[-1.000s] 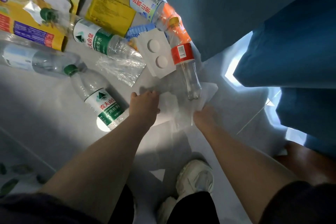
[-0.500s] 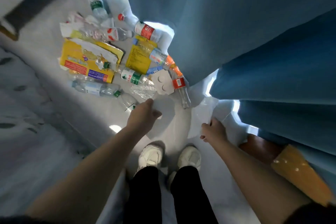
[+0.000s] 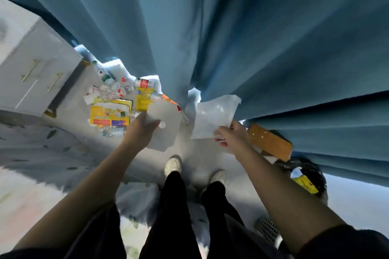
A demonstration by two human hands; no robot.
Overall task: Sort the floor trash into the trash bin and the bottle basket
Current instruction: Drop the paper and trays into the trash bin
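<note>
The card (image 3: 168, 115), pale grey with one round mark, is clamped in the left grip (image 3: 141, 130), with the thumb lying over its face. It is held up above the floor (image 3: 195, 153). The right grip (image 3: 233, 136) is pinched on the lower edge of a clear plastic sheet (image 3: 212, 120), which stands up from it. Beyond the left grip more trash lies on the floor: yellow packets (image 3: 109, 114), bottles (image 3: 145, 83) and crumpled paper (image 3: 92, 94). To the right of the right grip stands the black bin (image 3: 315, 166), and the mesh basket (image 3: 268, 229) is beside the right forearm. A blue curtain (image 3: 231, 27) hangs behind both grips.
</note>
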